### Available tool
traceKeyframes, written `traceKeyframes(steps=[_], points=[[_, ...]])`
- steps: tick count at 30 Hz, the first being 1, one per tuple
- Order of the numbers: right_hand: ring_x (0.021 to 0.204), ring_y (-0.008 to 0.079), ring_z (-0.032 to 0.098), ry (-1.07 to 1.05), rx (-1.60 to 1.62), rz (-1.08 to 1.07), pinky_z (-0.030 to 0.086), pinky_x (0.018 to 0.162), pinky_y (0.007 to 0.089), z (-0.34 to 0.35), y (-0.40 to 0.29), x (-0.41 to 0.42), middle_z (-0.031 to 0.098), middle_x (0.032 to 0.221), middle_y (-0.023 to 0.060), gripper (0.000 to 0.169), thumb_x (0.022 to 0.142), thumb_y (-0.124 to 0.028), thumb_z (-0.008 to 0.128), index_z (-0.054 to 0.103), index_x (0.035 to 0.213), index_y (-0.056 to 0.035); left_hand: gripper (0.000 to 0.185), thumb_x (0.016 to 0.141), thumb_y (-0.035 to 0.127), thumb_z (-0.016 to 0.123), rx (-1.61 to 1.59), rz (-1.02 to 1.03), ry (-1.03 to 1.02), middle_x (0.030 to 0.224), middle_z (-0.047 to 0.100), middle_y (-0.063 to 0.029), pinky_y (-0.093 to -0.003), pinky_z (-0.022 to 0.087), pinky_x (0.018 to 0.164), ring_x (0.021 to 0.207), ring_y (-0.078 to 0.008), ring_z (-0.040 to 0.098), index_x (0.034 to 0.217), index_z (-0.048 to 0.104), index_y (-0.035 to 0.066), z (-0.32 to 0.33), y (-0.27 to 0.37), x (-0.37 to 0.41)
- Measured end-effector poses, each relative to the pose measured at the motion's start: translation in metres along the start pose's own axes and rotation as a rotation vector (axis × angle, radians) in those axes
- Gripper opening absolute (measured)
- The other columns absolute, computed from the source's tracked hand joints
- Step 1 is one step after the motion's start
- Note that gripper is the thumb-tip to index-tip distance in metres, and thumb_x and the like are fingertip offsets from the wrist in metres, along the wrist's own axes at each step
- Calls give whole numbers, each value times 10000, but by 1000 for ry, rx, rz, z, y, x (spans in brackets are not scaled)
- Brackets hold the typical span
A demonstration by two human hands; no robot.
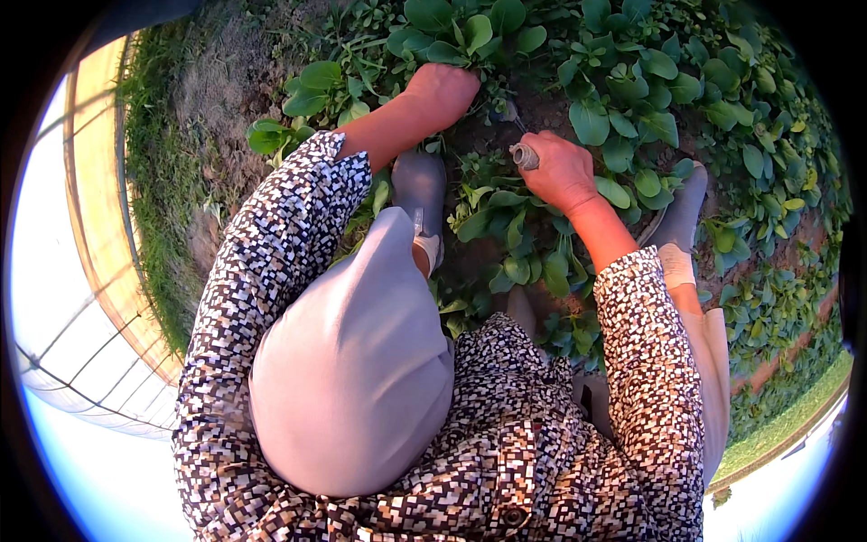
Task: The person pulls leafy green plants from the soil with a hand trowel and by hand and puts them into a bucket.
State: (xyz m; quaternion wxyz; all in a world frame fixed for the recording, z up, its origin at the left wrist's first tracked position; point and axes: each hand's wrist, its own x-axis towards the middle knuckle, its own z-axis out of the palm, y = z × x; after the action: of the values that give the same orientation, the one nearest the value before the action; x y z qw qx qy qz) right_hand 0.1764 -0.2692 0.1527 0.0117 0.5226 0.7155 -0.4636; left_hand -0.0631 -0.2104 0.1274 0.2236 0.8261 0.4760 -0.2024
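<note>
My right hand (557, 169) is closed around the wrapped handle (525, 156) of a small hand tool. Its thin metal shank and blade (506, 112) point away from me into low weeds; the blade's shape is partly hidden. My left hand (443, 95) is bent into a fist shape low among the plants, just left of the blade. The left fingers are turned down out of sight, so what they hold cannot be seen. Right beyond the left knuckles stands a broad-leaved green vegetable plant (467, 34), resembling pak choi.
More leafy greens (630, 88) grow thickly at the right, and others (518, 230) between my feet. My grey shoes (418, 186) stand among the plants. Bare soil (230, 88) and a grass strip (152, 169) lie at left, beside a film-covered greenhouse frame (88, 305).
</note>
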Motion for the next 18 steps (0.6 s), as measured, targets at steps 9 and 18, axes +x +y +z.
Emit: traceKeyframes(steps=[9, 18], points=[[881, 344, 648, -170, 44, 7, 508, 743, 456, -42, 23, -19, 671, 885, 79, 126, 761, -214, 654, 660, 870, -151, 411, 945, 210, 592, -876, -785, 327, 1151, 664, -128, -421, 506, 878, 1039, -316, 636, 1308, 532, 29, 23, -67, -58], [866, 354, 643, -125, 54, -60, 512, 724, 463, -9, 22, -23, 658, 881, 86, 141, 773, -224, 668, 648, 883, -139, 402, 946, 243, 565, -764, -458, 288, 1145, 657, -117, -398, 475, 961, 1093, -269, 615, 1293, 544, 39, 2, -57, -55]])
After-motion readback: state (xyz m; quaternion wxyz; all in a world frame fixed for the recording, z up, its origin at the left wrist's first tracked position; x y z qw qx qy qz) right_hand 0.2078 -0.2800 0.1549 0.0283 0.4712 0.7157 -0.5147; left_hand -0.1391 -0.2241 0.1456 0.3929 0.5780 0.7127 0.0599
